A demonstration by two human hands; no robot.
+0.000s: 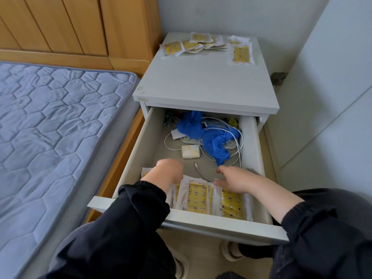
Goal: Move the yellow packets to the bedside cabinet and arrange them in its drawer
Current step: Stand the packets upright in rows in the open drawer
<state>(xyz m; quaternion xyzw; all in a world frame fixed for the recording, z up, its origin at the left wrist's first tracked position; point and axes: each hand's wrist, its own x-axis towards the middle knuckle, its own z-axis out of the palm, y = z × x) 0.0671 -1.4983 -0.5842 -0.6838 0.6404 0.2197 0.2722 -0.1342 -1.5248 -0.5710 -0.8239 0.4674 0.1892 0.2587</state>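
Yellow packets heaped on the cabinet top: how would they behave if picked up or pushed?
Probably light and floppy: the yellow packets look flat and thin, with crinkled clear edges. Likely slippery, since the glossy wrappers overlap loosely, so a push across the smooth cabinet top would probably scatter the heap. Unlikely to roll.

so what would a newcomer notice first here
The open drawer, where the left hand and right hand reach over yellow packets lined along its front. Behind them lie tangled white cables and crumpled blue material; more packets are scattered on the bedside cabinet top.
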